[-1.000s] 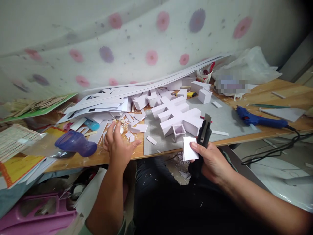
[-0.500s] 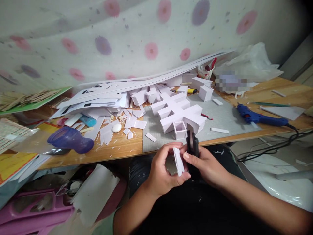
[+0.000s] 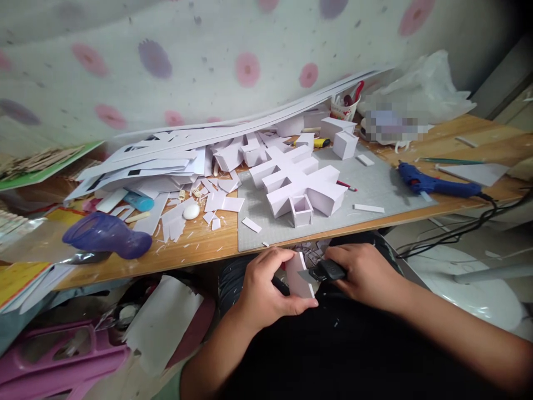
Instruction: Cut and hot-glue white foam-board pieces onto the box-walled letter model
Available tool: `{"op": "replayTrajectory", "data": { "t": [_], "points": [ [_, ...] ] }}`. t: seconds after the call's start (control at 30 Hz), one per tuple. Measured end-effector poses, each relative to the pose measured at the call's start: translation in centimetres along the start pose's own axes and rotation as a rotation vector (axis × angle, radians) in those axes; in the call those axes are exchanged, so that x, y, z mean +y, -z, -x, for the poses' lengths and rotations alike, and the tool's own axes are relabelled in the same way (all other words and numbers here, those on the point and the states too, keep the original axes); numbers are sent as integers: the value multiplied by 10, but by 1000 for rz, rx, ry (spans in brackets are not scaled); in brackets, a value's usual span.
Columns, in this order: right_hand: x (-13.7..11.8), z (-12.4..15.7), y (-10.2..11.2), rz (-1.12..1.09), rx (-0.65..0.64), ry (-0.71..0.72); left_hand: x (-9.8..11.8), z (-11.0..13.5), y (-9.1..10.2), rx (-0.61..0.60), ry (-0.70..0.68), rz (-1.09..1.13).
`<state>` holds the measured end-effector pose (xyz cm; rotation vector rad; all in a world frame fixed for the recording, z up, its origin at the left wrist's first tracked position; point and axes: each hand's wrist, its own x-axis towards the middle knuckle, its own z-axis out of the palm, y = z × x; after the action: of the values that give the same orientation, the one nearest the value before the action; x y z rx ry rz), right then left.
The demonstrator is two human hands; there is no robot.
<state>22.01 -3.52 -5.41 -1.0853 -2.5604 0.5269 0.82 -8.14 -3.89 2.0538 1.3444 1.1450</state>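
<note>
Below the desk edge, over my lap, my left hand [image 3: 266,286] pinches a small white foam-board piece [image 3: 298,276] between thumb and fingers. My right hand [image 3: 360,272] grips a black utility knife [image 3: 327,270], its blade tip pointing left against the piece's edge. On the grey cutting mat [image 3: 375,191] above stands a white foam-board model [image 3: 300,183] of joined box shapes, with a small open cube at its front.
White offcuts and sheets [image 3: 166,166] pile up at the desk's left. A purple plastic object [image 3: 106,236] lies near the front edge. A blue glue gun [image 3: 435,183] with its black cable lies at the right. A pink tray [image 3: 62,355] sits low left.
My left hand came from the scraps on the desk to the white piece. The knife swung from upright to lying sideways against the piece, and both hands dropped toward my lap.
</note>
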Motion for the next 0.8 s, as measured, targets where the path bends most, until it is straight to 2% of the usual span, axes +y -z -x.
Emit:
{"op": "replayTrajectory", "data": {
  "t": [0.13,0.33,0.47,0.6,0.7,0.8],
  "points": [
    [5,1,-4,7,8,-25,0,3,-1,-28,13,57],
    [5,3,-10,-70,-5,28,0,5,-3,-48,32,57],
    [6,2,-17,-76,2,-4,-1,7,-6,-72,49,118],
    [15,1,-30,-62,-44,-86,-4,13,-8,-91,118,128],
    [24,1,-38,-70,-105,-198,-6,19,-7,-113,144,134],
    [28,0,-39,-260,-100,-285,-8,22,-7,-99,132,52]
  ]
}}
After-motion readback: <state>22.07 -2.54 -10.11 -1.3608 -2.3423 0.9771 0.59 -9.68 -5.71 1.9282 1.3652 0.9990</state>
